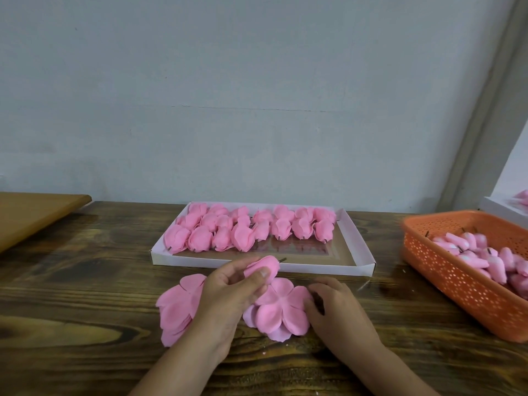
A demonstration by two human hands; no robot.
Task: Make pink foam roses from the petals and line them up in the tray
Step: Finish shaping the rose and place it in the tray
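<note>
Two hands at work over the desk [85, 281]: the left hand [228, 295] curls its fingers [261, 274] round a pink rose [264, 265], pinching it just above the loose petals [274, 310], stem end pointing right toward the tray [354, 247]. The right hand [337, 307] rests on the petal stack, fingers curled and pressing its edge. Finished roses [245, 230] fill the tray's far rows; an orange basket [457, 281] of buds sits right.
</note>
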